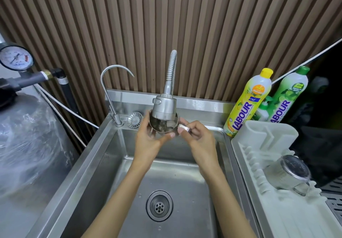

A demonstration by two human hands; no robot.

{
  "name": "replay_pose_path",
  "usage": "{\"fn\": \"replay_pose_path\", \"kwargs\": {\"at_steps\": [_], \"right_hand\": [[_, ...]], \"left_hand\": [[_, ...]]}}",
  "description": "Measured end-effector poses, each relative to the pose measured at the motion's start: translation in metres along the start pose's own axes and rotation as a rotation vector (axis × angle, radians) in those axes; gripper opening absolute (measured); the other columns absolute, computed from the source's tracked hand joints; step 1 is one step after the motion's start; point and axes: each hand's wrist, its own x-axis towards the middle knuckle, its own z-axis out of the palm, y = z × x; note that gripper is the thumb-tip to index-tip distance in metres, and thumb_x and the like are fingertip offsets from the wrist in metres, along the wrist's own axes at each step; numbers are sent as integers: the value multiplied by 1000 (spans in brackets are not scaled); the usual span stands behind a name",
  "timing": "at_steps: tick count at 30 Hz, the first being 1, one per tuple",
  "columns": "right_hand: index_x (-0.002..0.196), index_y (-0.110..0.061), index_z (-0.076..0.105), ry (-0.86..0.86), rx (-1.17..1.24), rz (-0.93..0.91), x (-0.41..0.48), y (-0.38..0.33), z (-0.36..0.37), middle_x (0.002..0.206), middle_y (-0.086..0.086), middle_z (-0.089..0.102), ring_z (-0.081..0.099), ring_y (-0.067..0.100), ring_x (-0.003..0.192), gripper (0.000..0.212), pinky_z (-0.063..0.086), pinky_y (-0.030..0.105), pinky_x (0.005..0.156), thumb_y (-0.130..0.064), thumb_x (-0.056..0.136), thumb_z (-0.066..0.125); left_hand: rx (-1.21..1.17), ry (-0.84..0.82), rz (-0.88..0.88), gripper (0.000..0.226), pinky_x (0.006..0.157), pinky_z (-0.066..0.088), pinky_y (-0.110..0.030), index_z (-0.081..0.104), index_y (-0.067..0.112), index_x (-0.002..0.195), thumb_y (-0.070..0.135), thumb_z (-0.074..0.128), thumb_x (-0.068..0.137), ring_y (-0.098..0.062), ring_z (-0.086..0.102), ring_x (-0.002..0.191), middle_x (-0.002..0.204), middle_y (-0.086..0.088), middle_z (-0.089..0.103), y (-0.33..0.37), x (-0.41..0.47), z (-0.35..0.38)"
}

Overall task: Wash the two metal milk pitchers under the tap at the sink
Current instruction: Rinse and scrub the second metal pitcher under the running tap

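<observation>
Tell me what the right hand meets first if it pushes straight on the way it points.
The right hand pinches the handle; straight on lies the pitcher wall, then likely the left hand cupping its far side.

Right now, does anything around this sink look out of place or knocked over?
The strainer basket sits on the sink's back ledge beside the thin tap, not in the drain. One metal pitcher lies on its side in the drying rack. Nothing looks spilled or damaged.
</observation>
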Motion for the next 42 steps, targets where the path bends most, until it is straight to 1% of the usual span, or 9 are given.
{"fn": "replay_pose_path", "kwargs": {"at_steps": [3,6,13,17,21,28,31,35,42], "right_hand": [[70,-9,49,-118,214,122,1,16,2,114,0,69,63,-1,105,22,50,24,92,-5,85,63],[73,-7,52,-146,326,211,-2,26,4,101,9,72,63,21,110,16,54,35,90,-8,86,63],[76,-6,61,-32,130,305,-7,18,-7,78,13,72,72,24,75,19,60,40,67,-22,82,70],[69,-7,60,61,-242,128,-4,2,-17,69,10,71,71,23,67,26,60,41,62,-27,78,73],[66,-18,57,67,-591,-142,-6,-5,-19,74,4,72,67,24,74,22,54,40,71,-30,78,71],[72,-12,51,-55,-49,-111,0,-1,-12,106,-14,68,65,-3,98,20,48,10,82,-4,84,65],[77,-7,50,-126,137,-22,2,9,-7,112,-12,68,63,-2,105,16,47,10,86,-5,85,63],[73,-7,52,-171,353,140,1,22,0,101,14,71,65,24,104,16,54,37,90,-6,87,61],[74,-9,61,-34,93,266,-5,19,-7,74,10,72,71,19,68,18,60,37,66,-22,82,70]], "left_hand": [[240,56,156,76,97,43,-23,52,31,119,12,85,53,-10,56,112,118,2,58,2,-3,-9],[445,123,193,88,87,33,-1,46,28,130,14,89,55,12,48,101,113,3,48,8,-13,-11],[645,173,-46,95,82,38,-23,60,22,120,77,63,42,-18,52,94,91,1,45,7,-28,-4],[431,12,-198,37,77,43,-18,68,30,91,46,82,61,-3,64,82,83,12,66,5,-26,-3],[159,-99,-279,39,79,48,-15,69,24,100,18,84,65,-8,68,93,91,6,75,2,-23,-3],[-29,33,-36,72,96,46,-20,55,23,119,-8,81,60,-9,62,108,116,0,66,11,-12,8],[109,109,89,71,94,46,-25,56,33,112,11,83,51,-10,60,107,112,3,63,15,-13,4],[385,224,135,86,86,36,-3,54,22,129,16,90,51,-4,52,101,112,3,50,14,-19,0],[637,217,-63,98,85,43,-26,62,24,119,80,60,39,-19,51,96,92,0,47,9,-28,-3]]}}
